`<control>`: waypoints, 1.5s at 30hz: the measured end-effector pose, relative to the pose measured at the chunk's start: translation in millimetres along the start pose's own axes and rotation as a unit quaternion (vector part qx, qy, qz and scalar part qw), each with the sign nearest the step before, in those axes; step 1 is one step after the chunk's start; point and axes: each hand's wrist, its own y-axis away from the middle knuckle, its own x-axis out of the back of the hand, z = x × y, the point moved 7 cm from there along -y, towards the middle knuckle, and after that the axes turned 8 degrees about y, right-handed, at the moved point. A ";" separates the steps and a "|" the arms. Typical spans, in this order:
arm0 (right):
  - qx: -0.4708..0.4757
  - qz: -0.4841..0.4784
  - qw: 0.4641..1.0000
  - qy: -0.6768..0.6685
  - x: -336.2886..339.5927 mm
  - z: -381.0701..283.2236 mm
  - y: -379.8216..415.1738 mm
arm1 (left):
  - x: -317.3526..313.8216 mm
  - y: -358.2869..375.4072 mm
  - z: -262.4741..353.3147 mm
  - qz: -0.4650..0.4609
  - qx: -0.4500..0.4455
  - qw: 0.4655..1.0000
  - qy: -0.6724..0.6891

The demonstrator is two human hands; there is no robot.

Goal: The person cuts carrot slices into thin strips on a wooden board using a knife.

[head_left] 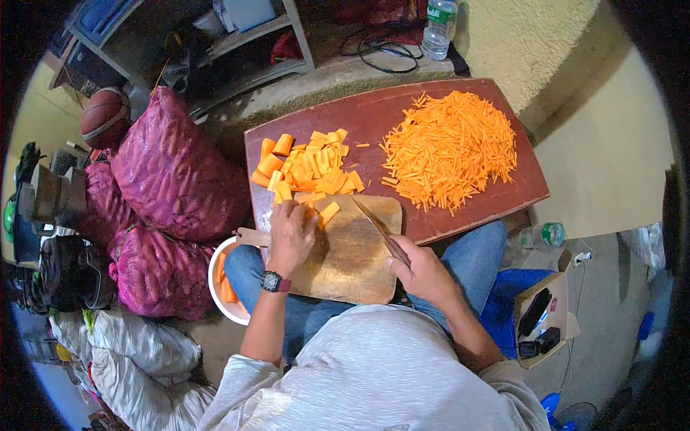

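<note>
My right hand (424,275) is closed around the handle of a knife (373,221), whose blade points up and left over the right side of the wooden cutting board (352,269). My left hand (291,233), wearing a watch, has its fingers bent down on carrot pieces at the board's upper left; the fingers partly hide them. One flat carrot slice (328,214) lies just right of those fingers. Past the board, carrot chunks and slices (309,164) sit on the low red table (366,115). A big heap of carrot sticks (451,151) covers the table's right part.
A white basin (220,293) with carrots stands by my left knee. Pink mesh sacks (169,169) and white sacks (140,352) crowd the left side, near a basketball (106,117). A water bottle (438,30) stands behind the table. An open box (546,316) is at right.
</note>
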 end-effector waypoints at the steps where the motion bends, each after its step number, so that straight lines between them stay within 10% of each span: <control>1: -0.002 0.001 1.000 -0.001 0.9 -0.3 0.1 | 3.1 0.9 -4.1 -0.017 0.006 0.999 -0.041; 15: 0.005 -0.009 1.000 -0.028 5.5 -0.5 -5.8 | -24.9 -11.5 37.3 -0.096 -0.004 0.992 -0.087; 20: 0.002 -0.030 0.998 -0.052 7.1 0.6 -12.2 | -54.8 25.1 68.9 -0.135 0.077 0.983 0.099; 45: -0.005 -0.144 0.975 0.171 10.5 -28.3 34.2 | -60.2 52.9 88.2 -0.173 -0.137 0.975 -0.008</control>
